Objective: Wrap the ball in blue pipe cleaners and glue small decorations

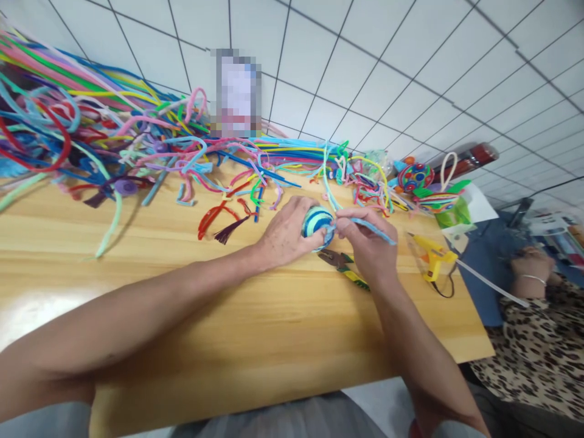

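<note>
My left hand [292,234] is wrapped round a ball [316,220] banded in dark blue, light blue and pale green, steadying it above the wooden table. At the ball's right side my right hand [369,243] pinches a light blue pipe cleaner [374,230], whose loose end sticks out to the right past the fingers. The other end meets the ball near my left thumb; how it is joined there I cannot make out. Just below the ball lies a pair of pliers [340,261] with yellow-green handles, partly covered by my right hand.
Heaps of coloured pipe cleaners [150,131] line the table's [228,304] back edge along the tiled wall. A yellow hot glue gun [433,258] with a cord lies at right. Beyond it are a colourful round ornament [415,176] and another person's hand [531,264].
</note>
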